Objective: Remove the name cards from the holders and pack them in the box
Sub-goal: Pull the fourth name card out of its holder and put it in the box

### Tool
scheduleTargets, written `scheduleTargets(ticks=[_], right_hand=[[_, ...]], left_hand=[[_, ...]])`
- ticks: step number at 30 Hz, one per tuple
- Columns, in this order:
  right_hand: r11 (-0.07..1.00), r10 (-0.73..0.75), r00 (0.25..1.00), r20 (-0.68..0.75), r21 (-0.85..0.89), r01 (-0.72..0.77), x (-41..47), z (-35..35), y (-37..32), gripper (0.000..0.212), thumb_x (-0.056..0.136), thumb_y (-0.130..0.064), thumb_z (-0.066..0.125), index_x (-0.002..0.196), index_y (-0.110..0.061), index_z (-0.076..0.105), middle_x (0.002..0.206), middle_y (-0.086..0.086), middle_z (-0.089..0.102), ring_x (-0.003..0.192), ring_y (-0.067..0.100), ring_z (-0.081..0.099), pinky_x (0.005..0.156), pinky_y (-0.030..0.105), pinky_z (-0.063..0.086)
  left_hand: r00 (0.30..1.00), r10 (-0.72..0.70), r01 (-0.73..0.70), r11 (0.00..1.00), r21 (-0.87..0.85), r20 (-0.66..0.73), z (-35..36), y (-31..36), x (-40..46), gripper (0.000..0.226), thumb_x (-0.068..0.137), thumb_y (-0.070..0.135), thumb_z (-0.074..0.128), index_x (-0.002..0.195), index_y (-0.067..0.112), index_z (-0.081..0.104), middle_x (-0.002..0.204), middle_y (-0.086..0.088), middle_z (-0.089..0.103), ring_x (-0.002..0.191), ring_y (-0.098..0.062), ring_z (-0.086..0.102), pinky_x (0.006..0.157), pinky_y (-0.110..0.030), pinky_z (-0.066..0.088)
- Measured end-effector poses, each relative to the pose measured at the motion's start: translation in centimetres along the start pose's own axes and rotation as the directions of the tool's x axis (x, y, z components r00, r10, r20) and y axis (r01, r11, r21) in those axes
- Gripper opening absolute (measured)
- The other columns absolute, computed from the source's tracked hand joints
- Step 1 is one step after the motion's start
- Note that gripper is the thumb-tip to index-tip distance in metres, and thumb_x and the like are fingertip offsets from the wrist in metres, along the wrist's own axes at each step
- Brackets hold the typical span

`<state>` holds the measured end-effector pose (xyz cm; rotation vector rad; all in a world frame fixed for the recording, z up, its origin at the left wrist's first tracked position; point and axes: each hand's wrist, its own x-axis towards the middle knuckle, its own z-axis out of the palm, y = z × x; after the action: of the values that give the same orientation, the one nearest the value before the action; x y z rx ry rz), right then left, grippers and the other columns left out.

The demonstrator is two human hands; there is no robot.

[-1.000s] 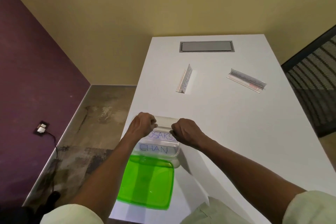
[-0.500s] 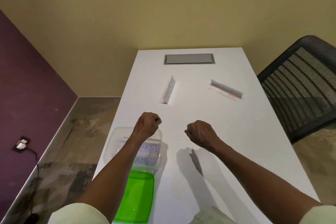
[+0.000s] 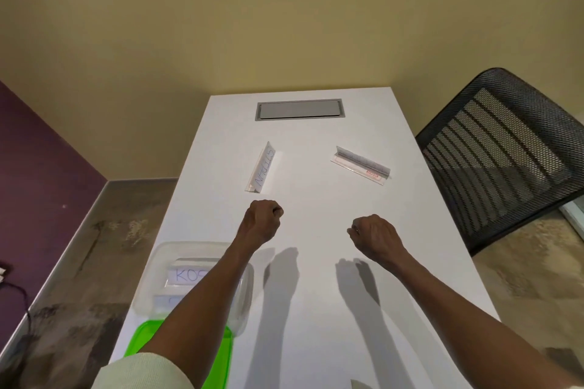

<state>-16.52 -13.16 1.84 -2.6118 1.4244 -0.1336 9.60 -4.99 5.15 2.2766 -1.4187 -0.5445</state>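
My left hand (image 3: 264, 221) and right hand (image 3: 374, 235) hover over the white counter (image 3: 316, 262), both curled loosely and holding nothing. The nearer holder (image 3: 261, 167) stands just beyond the left hand, its name card (image 3: 264, 169) still inside; a second holder (image 3: 360, 166) lies farther right. I judge the holders to be light, stiff clear plastic, slippery on this smooth top, so I would pin one end and pinch the thin paper card at its exposed edge. The clear box (image 3: 196, 249) sits near the left edge with cards in it, its green lid (image 3: 221, 357) beside it. A mesh chair (image 3: 505, 148) stands to the right, yellow walls around.
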Motion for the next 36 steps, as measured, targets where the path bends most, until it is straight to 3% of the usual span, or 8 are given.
scheduleTargets(ticks=[6, 11, 14, 18, 25, 29, 32, 36], right_hand=[[0.996, 0.088, 0.996, 0.014, 0.025, -0.088, 0.4, -1.1, 4.0, 0.041, 0.084, -0.017, 0.054, 0.060, -0.012, 0.021, 0.049, -0.001, 0.017, 0.062, 0.024, 0.027, 0.055, 0.028, 0.022], [0.986, 0.152, 0.988, 0.032, 0.062, -0.154, 1.3, -0.9, 7.1, 0.032, 0.084, -0.015, 0.052, 0.059, -0.011, 0.031, 0.052, 0.000, 0.032, 0.061, 0.024, 0.031, 0.054, 0.029, 0.026], [0.981, 0.170, 0.984, 0.043, 0.088, -0.174, 2.1, -0.6, 8.6, 0.033, 0.082, -0.014, 0.051, 0.058, -0.013, 0.028, 0.051, 0.001, 0.037, 0.058, 0.023, 0.030, 0.052, 0.028, 0.026], [0.974, 0.193, 0.978, 0.082, 0.107, -0.201, 3.0, -0.1, 10.2, 0.034, 0.081, -0.013, 0.050, 0.057, -0.015, 0.027, 0.051, -0.001, 0.030, 0.059, 0.022, 0.028, 0.052, 0.029, 0.025], [0.959, 0.221, 0.970, 0.100, 0.159, -0.235, 5.7, 1.0, 12.2, 0.042, 0.077, -0.006, 0.048, 0.051, -0.023, 0.019, 0.046, -0.006, 0.020, 0.059, 0.019, 0.026, 0.044, 0.026, 0.016], [0.949, 0.257, 0.958, 0.127, 0.154, -0.275, 8.0, 1.9, 13.6, 0.027, 0.079, -0.009, 0.046, 0.053, -0.016, 0.042, 0.050, -0.005, 0.042, 0.056, 0.024, 0.043, 0.049, 0.027, 0.030], [0.943, 0.267, 0.956, 0.118, 0.174, -0.285, 9.7, 2.0, 14.5, 0.030, 0.079, -0.009, 0.046, 0.051, -0.017, 0.038, 0.048, -0.007, 0.039, 0.053, 0.021, 0.042, 0.048, 0.027, 0.029], [0.924, 0.290, 0.950, 0.113, 0.224, -0.309, 11.9, 2.1, 15.6, 0.038, 0.079, -0.010, 0.046, 0.048, -0.021, 0.027, 0.046, -0.008, 0.031, 0.051, 0.019, 0.032, 0.043, 0.026, 0.021]], left_hand=[[1.000, 0.017, -0.017, 1.000, -0.012, 0.025, 2.2, 3.2, 2.2, 0.019, 0.076, 0.004, 0.040, 0.064, 0.009, 0.054, 0.067, -0.007, 0.055, 0.064, -0.017, 0.039, 0.057, -0.025, 0.035], [0.999, 0.023, -0.023, 0.999, -0.023, 0.028, 3.6, 4.7, 4.6, 0.022, 0.080, 0.006, 0.042, 0.069, 0.010, 0.060, 0.071, 0.001, 0.061, 0.064, -0.016, 0.049, 0.058, -0.022, 0.035], [0.998, 0.015, -0.014, 1.000, -0.018, 0.054, 4.2, 5.5, 6.0, 0.017, 0.073, 0.003, 0.037, 0.066, 0.004, 0.052, 0.065, 0.000, 0.049, 0.062, -0.018, 0.035, 0.054, -0.023, 0.032], [0.995, -0.013, 0.017, 0.999, -0.039, 0.098, 5.0, 6.3, 8.2, 0.020, 0.075, 0.004, 0.038, 0.064, 0.009, 0.054, 0.072, -0.005, 0.057, 0.064, -0.020, 0.039, 0.057, -0.026, 0.037], [0.996, -0.038, 0.042, 0.998, -0.049, 0.081, 6.3, 8.0, 13.6, 0.025, 0.089, 0.007, 0.044, 0.089, 0.008, 0.069, 0.094, -0.004, 0.069, 0.086, -0.023, 0.061, 0.079, -0.035, 0.052], [0.996, -0.017, 0.019, 1.000, -0.014, 0.084, 7.0, 8.9, 16.7, 0.027, 0.088, 0.002, 0.039, 0.081, 0.012, 0.063, 0.088, -0.003, 0.063, 0.081, -0.025, 0.054, 0.072, -0.032, 0.047], [0.997, 0.003, -0.003, 1.000, 0.000, 0.080, 7.5, 9.2, 18.9, 0.025, 0.085, -0.003, 0.039, 0.078, 0.011, 0.058, 0.080, -0.004, 0.056, 0.074, -0.023, 0.043, 0.063, -0.028, 0.038], [0.997, 0.028, -0.026, 0.999, -0.018, 0.068, 8.4, 9.7, 21.9, 0.030, 0.090, -0.002, 0.038, 0.096, 0.009, 0.065, 0.093, -0.008, 0.064, 0.085, -0.026, 0.054, 0.069, -0.027, 0.042]])
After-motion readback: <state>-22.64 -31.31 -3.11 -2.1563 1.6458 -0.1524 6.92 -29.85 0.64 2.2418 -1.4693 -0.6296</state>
